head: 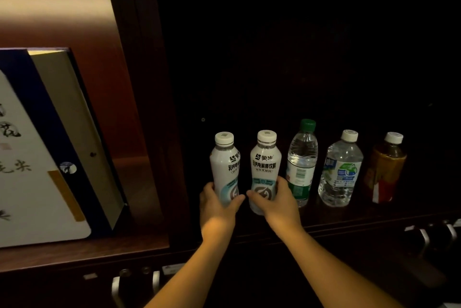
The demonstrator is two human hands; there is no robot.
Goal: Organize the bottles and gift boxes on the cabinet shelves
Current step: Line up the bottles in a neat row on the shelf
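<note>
Bottles upright in a shelf (349, 215) row: left hand (217, 204) gripping leftmost white bottle (224, 165), right hand (274, 204) its twin (265, 165), fingers (282, 183) wrapped round lower bodies; gift box (37, 158) well apart, leftward.

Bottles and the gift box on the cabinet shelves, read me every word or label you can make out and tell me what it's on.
"蒙牛" and "乳钙电解质饮料": right white bottle, held by the right hand.
The same label, partly turned away: left white bottle, held by the left hand.
Green-cap bottle: barcode only; print too small.
Clear bottle: label blurred.
Brown bottle: too dark.
Gift box: brush calligraphy, blurred.
</note>
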